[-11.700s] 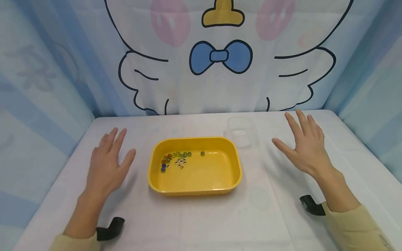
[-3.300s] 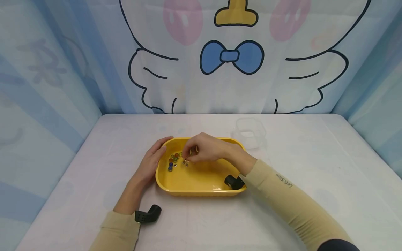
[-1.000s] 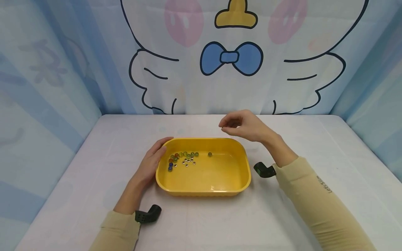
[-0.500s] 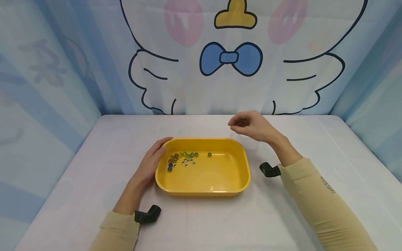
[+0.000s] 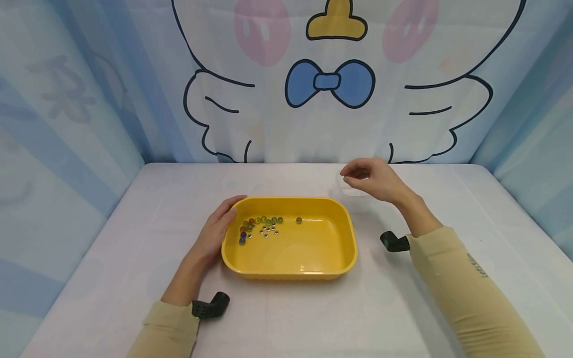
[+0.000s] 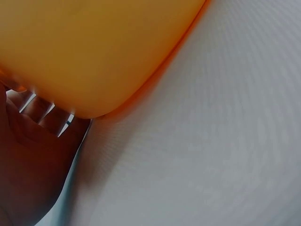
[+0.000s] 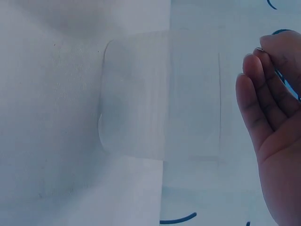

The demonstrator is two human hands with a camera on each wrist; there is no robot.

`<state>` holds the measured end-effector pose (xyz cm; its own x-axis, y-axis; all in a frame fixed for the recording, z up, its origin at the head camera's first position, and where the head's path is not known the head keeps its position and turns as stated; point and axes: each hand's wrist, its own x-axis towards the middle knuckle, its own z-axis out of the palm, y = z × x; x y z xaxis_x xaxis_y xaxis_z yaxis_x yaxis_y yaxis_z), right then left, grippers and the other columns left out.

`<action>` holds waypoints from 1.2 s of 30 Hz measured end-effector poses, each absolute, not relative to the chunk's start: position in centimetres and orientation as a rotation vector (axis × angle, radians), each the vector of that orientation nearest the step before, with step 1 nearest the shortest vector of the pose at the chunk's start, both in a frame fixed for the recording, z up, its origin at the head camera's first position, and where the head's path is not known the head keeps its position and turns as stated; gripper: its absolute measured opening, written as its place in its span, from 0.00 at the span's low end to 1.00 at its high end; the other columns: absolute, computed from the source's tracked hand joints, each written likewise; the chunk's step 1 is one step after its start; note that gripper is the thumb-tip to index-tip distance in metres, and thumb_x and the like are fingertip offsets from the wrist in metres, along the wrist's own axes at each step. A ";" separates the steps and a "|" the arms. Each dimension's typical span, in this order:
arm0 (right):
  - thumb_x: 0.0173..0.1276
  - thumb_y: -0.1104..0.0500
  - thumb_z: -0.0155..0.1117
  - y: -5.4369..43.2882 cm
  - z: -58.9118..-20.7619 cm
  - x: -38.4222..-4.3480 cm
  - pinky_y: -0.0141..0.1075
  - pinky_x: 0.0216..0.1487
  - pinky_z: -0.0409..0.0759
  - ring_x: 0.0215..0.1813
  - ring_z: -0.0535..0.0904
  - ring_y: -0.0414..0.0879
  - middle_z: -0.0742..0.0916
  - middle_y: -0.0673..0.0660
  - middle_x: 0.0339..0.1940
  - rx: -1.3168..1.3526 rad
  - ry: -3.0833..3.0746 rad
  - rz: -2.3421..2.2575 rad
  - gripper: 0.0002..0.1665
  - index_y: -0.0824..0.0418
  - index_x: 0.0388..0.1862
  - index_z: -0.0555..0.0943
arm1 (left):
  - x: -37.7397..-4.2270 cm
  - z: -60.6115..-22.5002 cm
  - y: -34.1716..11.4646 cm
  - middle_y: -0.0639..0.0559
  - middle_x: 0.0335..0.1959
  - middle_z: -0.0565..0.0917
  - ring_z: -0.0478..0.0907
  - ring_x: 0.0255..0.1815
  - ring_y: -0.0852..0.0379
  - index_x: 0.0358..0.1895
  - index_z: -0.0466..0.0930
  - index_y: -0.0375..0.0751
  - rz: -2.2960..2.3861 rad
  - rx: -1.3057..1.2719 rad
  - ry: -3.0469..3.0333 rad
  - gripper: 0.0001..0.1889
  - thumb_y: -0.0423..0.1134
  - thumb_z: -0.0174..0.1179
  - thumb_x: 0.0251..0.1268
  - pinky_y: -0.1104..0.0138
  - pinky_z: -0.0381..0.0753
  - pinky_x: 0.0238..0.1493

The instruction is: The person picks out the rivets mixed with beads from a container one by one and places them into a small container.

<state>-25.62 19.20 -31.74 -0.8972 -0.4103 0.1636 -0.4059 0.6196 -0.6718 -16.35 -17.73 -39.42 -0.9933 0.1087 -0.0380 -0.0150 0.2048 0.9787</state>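
Note:
A yellow tray point(image 5: 309, 253) sits mid-table. My left hand point(image 5: 214, 228) holds its left end, thumb over the rim and fingers along the outer wall; the left wrist view shows those fingers point(image 6: 40, 110) against the tray's side. Glass marbles point(image 5: 264, 220) line the tray's back left corner, with several small silvery beads point(image 5: 267, 229) beside them. Thumb and index finger of my right hand point(image 5: 373, 179) pinch a tiny shiny piece point(image 7: 260, 49), mostly hidden by the fingertips. That hand is over a clear plastic box point(image 7: 160, 94) behind the tray's right end.
One green marble point(image 5: 299, 220) lies apart from the others in the tray. A white cloth point(image 5: 286, 318) covers the table. Printed curtains point(image 5: 331, 129) stand close behind the table's back edge and on both sides.
Earlier, my right hand reached among the beads in the tray; it has since lifted out and moved right, over the clear box. My left hand went from the table to the tray and stays there.

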 end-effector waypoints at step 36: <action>0.73 0.59 0.65 20.5 -32.4 -25.7 0.46 0.56 0.78 0.51 0.78 0.54 0.84 0.61 0.53 -0.600 2.885 -1.184 0.20 0.67 0.59 0.80 | -16.4 -39.4 -17.8 0.52 0.75 0.66 0.59 0.75 0.51 0.76 0.63 0.52 1.915 0.087 2.353 0.23 0.45 0.37 0.84 0.54 0.52 0.77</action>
